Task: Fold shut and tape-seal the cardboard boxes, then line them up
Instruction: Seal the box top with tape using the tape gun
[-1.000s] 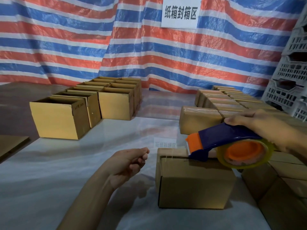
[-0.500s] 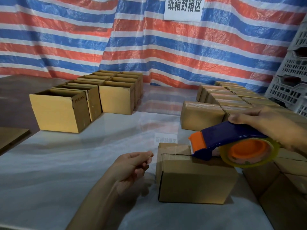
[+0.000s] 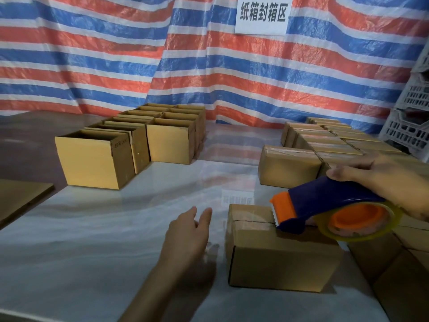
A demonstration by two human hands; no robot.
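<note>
A closed cardboard box (image 3: pixel 283 261) lies on the table in front of me, its top flaps folded shut with the seam showing. My right hand (image 3: pixel 380 180) grips a blue and orange tape dispenser (image 3: pixel 325 210) whose orange blade end rests on the box top near the seam. The clear tape roll hangs at the dispenser's right end. My left hand (image 3: pixel 188 233) hovers just left of the box, fingers stretched out, holding nothing and not touching the box.
Several open boxes (image 3: pixel 97 159) stand in rows at the back left. Sealed boxes (image 3: pixel 320 147) are lined up at the right, running toward me along the table's right side. White crates (image 3: pixel 411 122) stack at far right. A flat cardboard sheet (image 3: pixel 21 196) lies at left.
My left hand has opened from a loose fist to stretched fingers. The dispenser has slid a little leftward along the box top.
</note>
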